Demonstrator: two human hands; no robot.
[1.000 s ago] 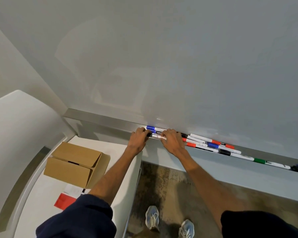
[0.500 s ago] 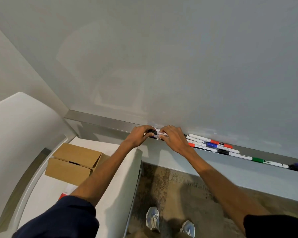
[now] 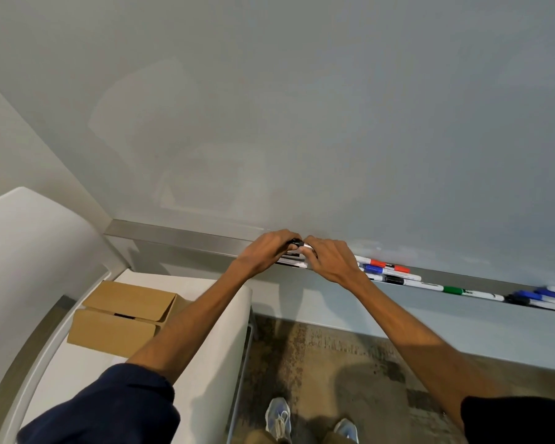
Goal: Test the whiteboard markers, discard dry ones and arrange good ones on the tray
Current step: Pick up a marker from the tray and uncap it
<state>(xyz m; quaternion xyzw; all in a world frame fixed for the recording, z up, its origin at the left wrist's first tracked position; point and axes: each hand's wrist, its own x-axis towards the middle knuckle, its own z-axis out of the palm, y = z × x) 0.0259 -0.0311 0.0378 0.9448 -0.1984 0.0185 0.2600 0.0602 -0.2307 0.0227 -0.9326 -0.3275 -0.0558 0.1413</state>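
A long metal tray [image 3: 186,236] runs along the bottom of the whiteboard [image 3: 302,123]. Both my hands meet just above it, on one black-capped marker [image 3: 296,243]. My left hand [image 3: 266,251] grips the black cap end. My right hand [image 3: 329,259] grips the white barrel. Under my hands lie other markers, mostly hidden. To the right on the tray lie a red marker [image 3: 383,264], a blue marker [image 3: 378,270], a black marker [image 3: 398,279], a green marker [image 3: 462,290] and more blue ones [image 3: 539,296].
An open cardboard box [image 3: 122,315] sits on a white surface [image 3: 205,379] at the lower left. A white curved chair back [image 3: 29,251] stands at the left. My shoes [image 3: 279,418] are on the mottled floor below.
My hands have lifted a black-capped marker off the pile on the tray and closed together on it. The view has tilted slightly.
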